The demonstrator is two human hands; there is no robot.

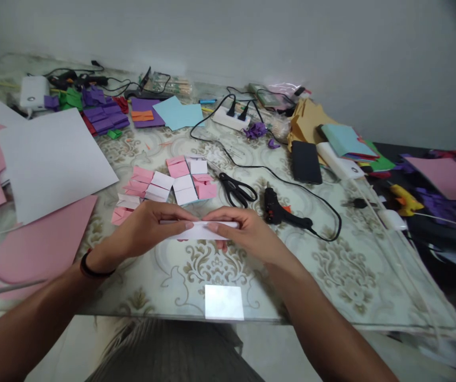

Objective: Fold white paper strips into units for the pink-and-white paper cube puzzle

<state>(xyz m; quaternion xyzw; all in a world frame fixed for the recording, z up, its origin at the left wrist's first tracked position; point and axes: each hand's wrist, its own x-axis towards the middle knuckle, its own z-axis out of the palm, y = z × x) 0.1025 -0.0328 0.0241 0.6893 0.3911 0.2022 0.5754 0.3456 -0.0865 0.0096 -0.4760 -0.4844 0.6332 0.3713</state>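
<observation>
Pinched between thumb and fingers of both hands is a narrow strip of folded white paper [200, 231], held level above the table. My left hand [148, 225] grips its left end and my right hand [246, 229] its right end, with the thumbs close together in front. Just beyond my hands lie folded pink and white paper pieces [160, 180], some hidden behind my left hand. Black-handled scissors [238, 190] rest past my right hand, and a black glue gun [283, 209] lies to their right. Nearer my body, a bright white square [224, 302] sits by the table edge.
Large white sheets [57, 159] and pink paper [49, 241] cover the left side. Purple folded pieces [106, 114] and light blue paper [178, 112] lie farther back. A power strip [231, 119] trails a black cord [252, 166]. A black phone-like slab [306, 162] lies right.
</observation>
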